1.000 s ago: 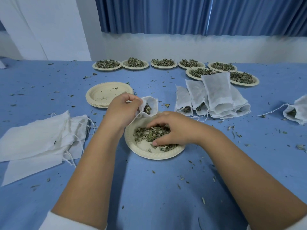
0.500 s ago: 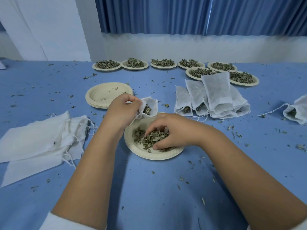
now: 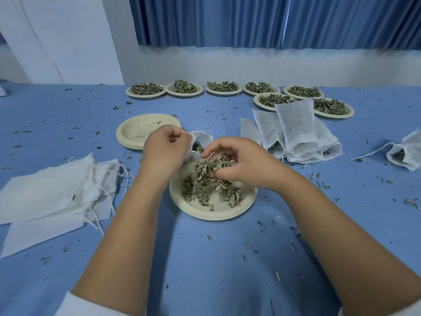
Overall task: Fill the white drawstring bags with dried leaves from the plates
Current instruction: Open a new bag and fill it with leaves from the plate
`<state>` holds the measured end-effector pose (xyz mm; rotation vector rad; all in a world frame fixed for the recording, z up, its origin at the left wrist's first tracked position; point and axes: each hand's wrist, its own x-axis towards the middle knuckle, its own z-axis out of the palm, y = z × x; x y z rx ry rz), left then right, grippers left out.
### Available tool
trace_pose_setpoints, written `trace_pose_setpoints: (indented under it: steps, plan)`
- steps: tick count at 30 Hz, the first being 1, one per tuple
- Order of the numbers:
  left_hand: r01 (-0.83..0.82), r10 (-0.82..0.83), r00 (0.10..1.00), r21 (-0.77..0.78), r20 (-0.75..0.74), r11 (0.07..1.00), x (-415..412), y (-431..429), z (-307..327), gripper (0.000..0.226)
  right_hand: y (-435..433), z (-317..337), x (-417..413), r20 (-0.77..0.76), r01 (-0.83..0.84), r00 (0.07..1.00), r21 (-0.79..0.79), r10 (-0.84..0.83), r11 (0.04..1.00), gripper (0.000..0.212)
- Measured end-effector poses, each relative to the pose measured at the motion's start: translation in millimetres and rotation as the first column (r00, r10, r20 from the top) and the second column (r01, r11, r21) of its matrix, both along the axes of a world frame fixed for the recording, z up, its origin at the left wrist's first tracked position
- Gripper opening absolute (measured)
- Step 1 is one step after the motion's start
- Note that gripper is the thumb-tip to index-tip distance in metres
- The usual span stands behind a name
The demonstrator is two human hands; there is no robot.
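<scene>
Over a round cream paper plate (image 3: 211, 213) on the blue table (image 3: 205, 270), the right hand (image 3: 246, 165) grips a clump of dried green leaves (image 3: 209, 166) in curled fingers. The left hand (image 3: 164, 149) pinches the mouth of a small white drawstring bag (image 3: 202, 136) just behind. 7 leaf-filled plates (image 3: 145, 96) line the far edge.

We see table (image 3: 205, 258) plain mid blue, speckled all over with dark green crumbs (image 3: 246, 245). We note cream on near plate (image 3: 205, 214), rim ribbed. Same cream on empty stack (image 3: 136, 133) and far plates (image 3: 145, 96). We read leaves (image 3: 198, 190) as dull olive to grey-green, some paler. White, no print: held bag (image 3: 202, 137), flat bags (image 3: 45, 192), strings (image 3: 369, 152), wall (image 3: 250, 65), sleeve (image 3: 75, 306). We see filled bags (image 3: 296, 133) white with fine mesh grain, dark green showing through low down. Curtain (image 3: 250, 19) deep blue, vertical fold stripes.
</scene>
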<state>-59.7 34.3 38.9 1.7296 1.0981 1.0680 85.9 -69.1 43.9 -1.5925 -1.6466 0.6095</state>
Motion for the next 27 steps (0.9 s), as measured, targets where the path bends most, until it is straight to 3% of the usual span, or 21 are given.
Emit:
trace_pose_setpoints:
  steps: [6,11,17,23,27]
  plan:
    - [0.024,-0.023,1.0,0.029,-0.015,0.999,1.9,-1.5,0.2,0.015,3.8,1.6,2.9,-0.232,0.174,0.964,0.177,-0.131,0.969,0.028]
    - [0.085,-0.085,0.996,-0.014,0.003,0.996,3.7,-6.2,2.4,0.016,8.4,-1.9,1.8,-0.348,0.338,0.901,0.191,-0.259,0.921,0.024]
    - [0.112,-0.112,0.994,-0.012,0.006,0.994,5.2,-10.1,3.7,0.013,12.4,-12.0,1.3,-0.14,0.444,0.895,0.181,-0.424,0.877,0.024]
    - [0.138,-0.138,0.99,-0.017,-0.019,0.99,9.2,-12.8,0.9,0.011,11.6,-16.3,-3.5,0.157,0.411,0.88,0.221,-0.448,0.885,0.025]
    - [0.104,-0.104,0.994,0.018,-0.039,0.994,10.4,-9.8,-2.2,0.01,10.2,-12.8,-5.3,0.154,0.355,0.913,0.153,-0.377,0.922,0.036]
